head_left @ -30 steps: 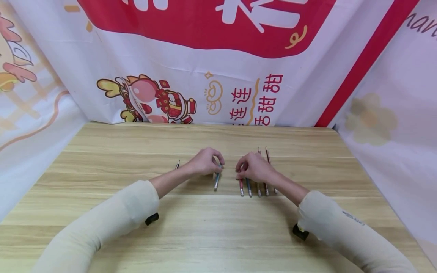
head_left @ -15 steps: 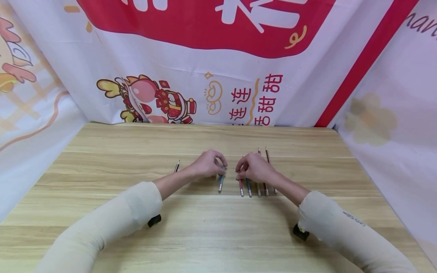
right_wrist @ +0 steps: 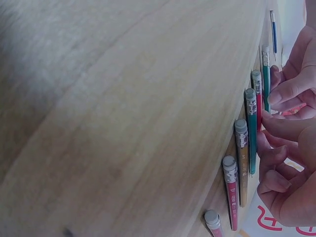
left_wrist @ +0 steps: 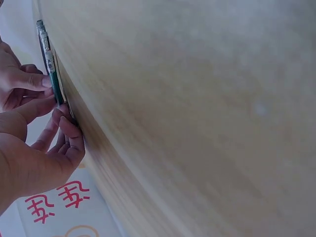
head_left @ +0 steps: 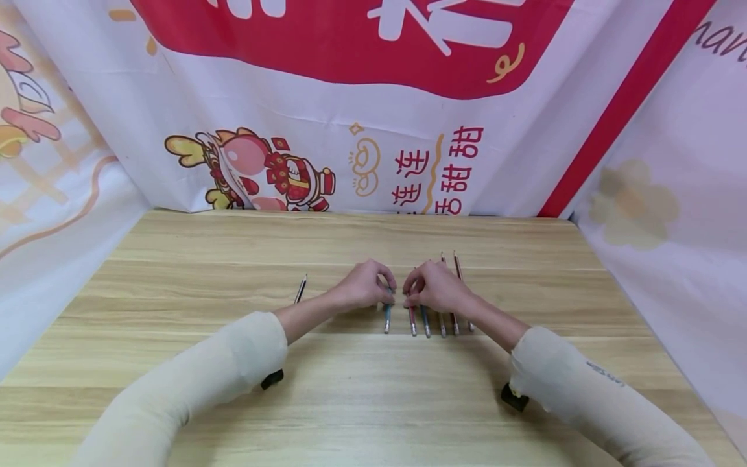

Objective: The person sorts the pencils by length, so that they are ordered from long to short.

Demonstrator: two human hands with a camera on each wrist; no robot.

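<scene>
My left hand (head_left: 364,285) pinches a teal pencil (head_left: 388,318) between thumb and fingers, its eraser end toward me. Just to its right, my right hand (head_left: 440,285) has its thumb and fingertips on a red pencil (head_left: 412,318), the leftmost of a row of several lying side by side. In the right wrist view, that row continues with a green pencil (right_wrist: 251,128), a tan pencil (right_wrist: 242,168), a dark red pencil (right_wrist: 231,197) and another pencil (right_wrist: 213,223) cut off by the frame. My right hand hides the middles of several of them in the head view.
A dark pencil (head_left: 301,288) lies apart on the left, partly behind my left forearm. The wooden table (head_left: 350,402) meets a printed cloth (head_left: 327,104) at its back edge, with more cloth along both sides.
My left hand has slid to the right with the teal pencil, which now stands straighter and closer to the red pencil. The right hand has stayed in place.
</scene>
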